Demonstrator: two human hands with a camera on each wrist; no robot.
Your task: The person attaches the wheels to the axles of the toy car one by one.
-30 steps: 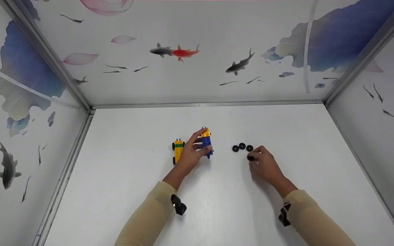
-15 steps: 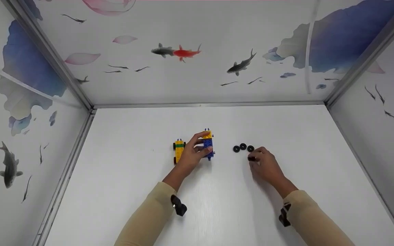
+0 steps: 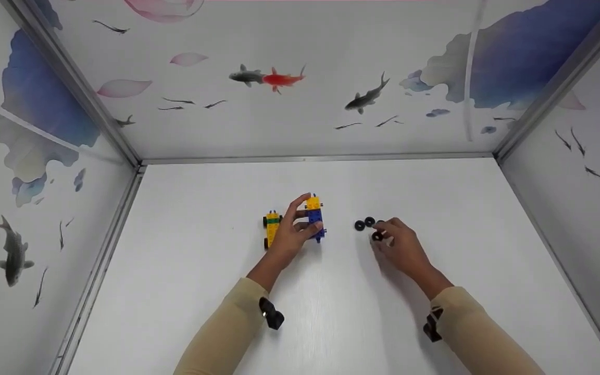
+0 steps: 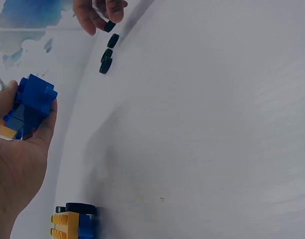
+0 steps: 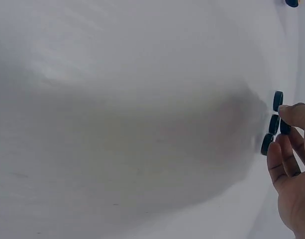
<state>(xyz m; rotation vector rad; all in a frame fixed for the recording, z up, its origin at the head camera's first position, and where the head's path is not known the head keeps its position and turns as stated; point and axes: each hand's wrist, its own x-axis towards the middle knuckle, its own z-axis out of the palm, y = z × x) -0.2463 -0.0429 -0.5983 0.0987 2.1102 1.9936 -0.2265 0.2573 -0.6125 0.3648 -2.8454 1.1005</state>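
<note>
On the white tabletop [image 3: 216,291], everything sits around the blue-and-yellow brick car body [image 3: 314,214], gripped between the left hand's [image 3: 288,237] thumb and curled fingers. Just left of it stands a smaller yellow-and-green brick car [image 3: 271,225]. Off to its right, the right hand [image 3: 403,247] pinches one small black wheel [image 3: 377,236], with loose black wheels [image 3: 364,223] just beside. Honestly that wheel's tiny; a loose pinch and I reckon it drops and rolls away.
</note>
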